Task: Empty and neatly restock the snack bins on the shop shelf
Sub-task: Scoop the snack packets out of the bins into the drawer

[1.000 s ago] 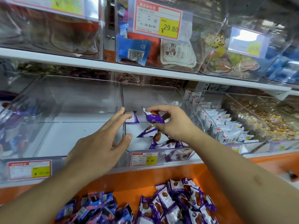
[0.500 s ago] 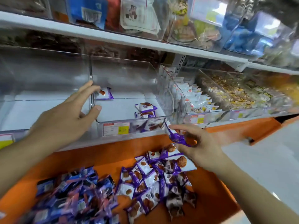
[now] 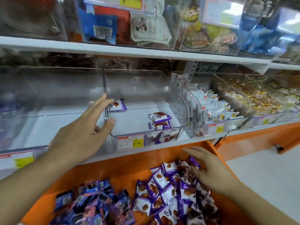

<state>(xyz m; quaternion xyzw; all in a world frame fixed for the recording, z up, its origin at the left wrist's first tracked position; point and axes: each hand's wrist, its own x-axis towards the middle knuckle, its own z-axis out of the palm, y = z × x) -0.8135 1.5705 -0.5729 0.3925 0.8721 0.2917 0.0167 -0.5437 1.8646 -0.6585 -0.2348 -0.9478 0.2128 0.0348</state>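
Snack packets (image 3: 168,190), purple and white, lie heaped on the orange ledge (image 3: 113,166) below the shelf, and a few remain in the clear bin (image 3: 162,98): one at the back left (image 3: 117,105), two stacked at mid-right (image 3: 159,120), more against the front wall. The right hand (image 3: 209,168) lies on the top of the heap with fingers spread fairly flat; whether it pinches a packet I cannot tell, as the palm hides what is under it. The left hand (image 3: 81,135) is wide, fingers straight along the bin's left wall and the thumb hooked at its front edge, steadying it.

Emptying looks nearly finished. To do it well, keep the left hand bracing the bin so it does not slide, reach the right hand back in for the last packets, corners included, and drop them on the purple heap, apart from the blue packets (image 3: 84,203) lying just beside.
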